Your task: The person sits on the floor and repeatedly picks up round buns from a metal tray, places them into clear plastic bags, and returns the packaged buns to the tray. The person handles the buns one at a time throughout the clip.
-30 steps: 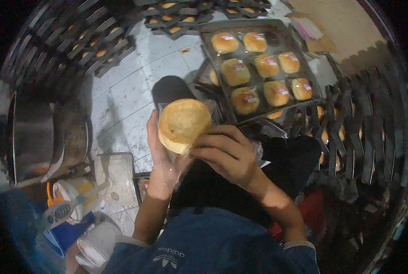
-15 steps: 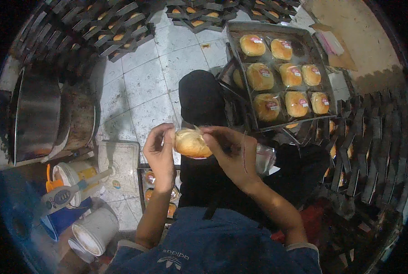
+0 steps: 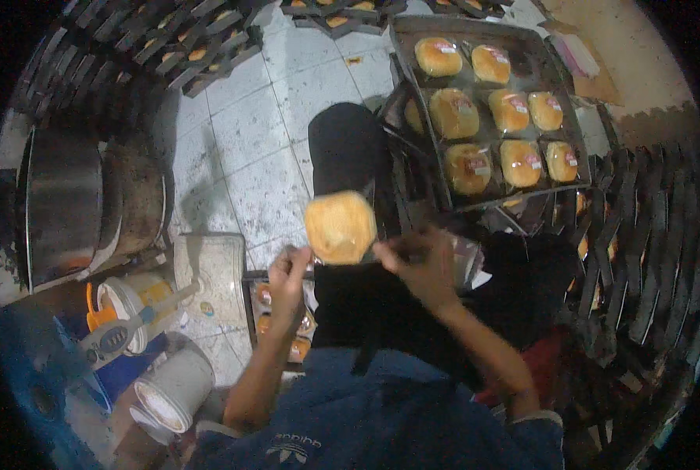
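A golden bun (image 3: pixel 340 227) hangs above my lap between my two hands, with its flat pale side facing up and slightly blurred. Clear plastic wrap around it shows only faintly. My left hand (image 3: pixel 289 280) is closed, thumb and finger pinching at the bun's lower left corner. At its lower right corner, my right hand (image 3: pixel 422 268) pinches in the same way, its other fingers smeared by motion. Beyond my right hand, a dark metal tray (image 3: pixel 515 193) carries several wrapped buns with red-and-white labels. Beside my right wrist lies a heap of clear plastic bags (image 3: pixel 467 258).
Below my left hand, a smaller tray (image 3: pixel 250 305) holds wrapped buns. To the left are large metal pots (image 3: pixel 64 207), white buckets (image 3: pixel 179 388) and a pale square lid (image 3: pixel 213 274). Stacked dark trays (image 3: pixel 640 243) stand at the right, and more line the far side.
The bun has turned over and risen away from me, showing its flat side instead of its rounded side. Both hands have moved slightly lower, now at its near corners. The whole view has shifted slightly.
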`<state>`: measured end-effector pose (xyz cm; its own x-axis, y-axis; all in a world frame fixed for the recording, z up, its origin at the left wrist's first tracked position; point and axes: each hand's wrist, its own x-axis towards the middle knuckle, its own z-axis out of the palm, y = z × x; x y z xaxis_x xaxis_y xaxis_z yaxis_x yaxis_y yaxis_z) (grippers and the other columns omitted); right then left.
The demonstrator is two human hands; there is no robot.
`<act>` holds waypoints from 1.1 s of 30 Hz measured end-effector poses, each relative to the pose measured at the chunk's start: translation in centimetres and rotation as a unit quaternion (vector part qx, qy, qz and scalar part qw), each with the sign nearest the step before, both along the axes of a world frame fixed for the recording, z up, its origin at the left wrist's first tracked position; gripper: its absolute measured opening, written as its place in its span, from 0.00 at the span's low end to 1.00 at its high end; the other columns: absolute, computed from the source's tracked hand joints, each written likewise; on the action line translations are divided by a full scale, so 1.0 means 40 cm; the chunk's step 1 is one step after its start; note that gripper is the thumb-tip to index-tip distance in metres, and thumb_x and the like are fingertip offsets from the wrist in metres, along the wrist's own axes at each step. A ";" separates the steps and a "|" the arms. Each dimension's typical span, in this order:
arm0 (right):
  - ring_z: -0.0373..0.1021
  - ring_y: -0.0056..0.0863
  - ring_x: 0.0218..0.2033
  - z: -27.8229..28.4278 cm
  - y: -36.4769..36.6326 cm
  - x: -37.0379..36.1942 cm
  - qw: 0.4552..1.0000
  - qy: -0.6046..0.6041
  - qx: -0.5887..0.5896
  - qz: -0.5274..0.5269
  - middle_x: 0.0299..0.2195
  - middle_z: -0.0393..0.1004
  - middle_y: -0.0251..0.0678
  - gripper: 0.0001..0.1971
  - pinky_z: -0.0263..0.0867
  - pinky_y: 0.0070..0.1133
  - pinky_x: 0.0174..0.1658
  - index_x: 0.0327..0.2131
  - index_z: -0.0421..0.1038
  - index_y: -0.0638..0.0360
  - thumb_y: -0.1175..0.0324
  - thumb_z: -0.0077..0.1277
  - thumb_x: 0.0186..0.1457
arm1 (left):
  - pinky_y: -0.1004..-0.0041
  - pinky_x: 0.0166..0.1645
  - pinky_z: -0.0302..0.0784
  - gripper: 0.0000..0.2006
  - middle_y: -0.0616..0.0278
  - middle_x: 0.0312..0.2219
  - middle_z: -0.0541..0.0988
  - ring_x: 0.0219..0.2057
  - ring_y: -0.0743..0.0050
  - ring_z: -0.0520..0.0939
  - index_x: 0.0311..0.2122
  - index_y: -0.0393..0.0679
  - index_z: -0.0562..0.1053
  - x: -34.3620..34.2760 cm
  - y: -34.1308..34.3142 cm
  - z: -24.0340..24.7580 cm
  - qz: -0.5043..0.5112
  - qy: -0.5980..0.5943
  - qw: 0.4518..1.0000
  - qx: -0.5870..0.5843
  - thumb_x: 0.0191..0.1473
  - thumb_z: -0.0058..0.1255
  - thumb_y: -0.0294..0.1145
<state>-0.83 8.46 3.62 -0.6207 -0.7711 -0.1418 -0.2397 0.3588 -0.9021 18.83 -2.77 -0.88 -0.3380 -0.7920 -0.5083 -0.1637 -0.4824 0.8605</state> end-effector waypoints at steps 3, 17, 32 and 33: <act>0.74 0.25 0.31 -0.061 0.025 0.019 0.985 -0.133 0.099 -0.054 0.27 0.79 0.36 0.18 0.69 0.22 0.39 0.30 0.78 0.68 0.59 0.66 0.50 | 0.80 0.34 0.61 0.13 0.70 0.21 0.73 0.26 0.87 0.67 0.23 0.46 0.68 0.017 0.051 -0.090 0.079 0.127 0.989 -0.022 0.60 0.54 0.32; 0.48 0.46 0.67 -0.101 -0.048 -0.036 0.848 0.340 -0.257 0.314 0.63 0.59 0.36 0.23 0.43 0.47 0.67 0.52 0.70 0.27 0.66 0.50 0.52 | 0.74 0.34 0.76 0.17 0.65 0.33 0.76 0.29 0.79 0.77 0.46 0.42 0.68 0.066 -0.071 -0.060 -0.076 0.063 0.989 0.107 0.57 0.56 0.40; 0.62 0.32 0.59 0.018 0.028 -0.506 0.968 -0.201 -0.142 -0.045 0.52 0.68 0.46 0.43 0.61 0.30 0.58 0.61 0.53 0.66 0.52 0.64 0.51 | 0.67 0.58 0.65 0.26 0.55 0.57 0.68 0.51 0.65 0.72 0.63 0.39 0.60 -0.498 -0.077 0.036 -0.282 0.158 0.941 -0.100 0.66 0.40 0.43; 0.62 0.32 0.59 0.025 0.036 -0.597 0.972 -0.177 -0.151 -0.045 0.52 0.68 0.47 0.45 0.61 0.29 0.59 0.62 0.52 0.66 0.52 0.64 0.50 | 0.68 0.59 0.64 0.23 0.55 0.57 0.68 0.51 0.65 0.72 0.62 0.39 0.61 -0.562 -0.081 0.034 -0.268 0.145 0.936 -0.177 0.66 0.40 0.38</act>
<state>-24.69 9.90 4.62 -0.6409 -0.7557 -0.1345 0.1246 0.0704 -0.9897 -3.66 -5.99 0.47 -0.8179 -0.5709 -0.0714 -0.0356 -0.0737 0.9966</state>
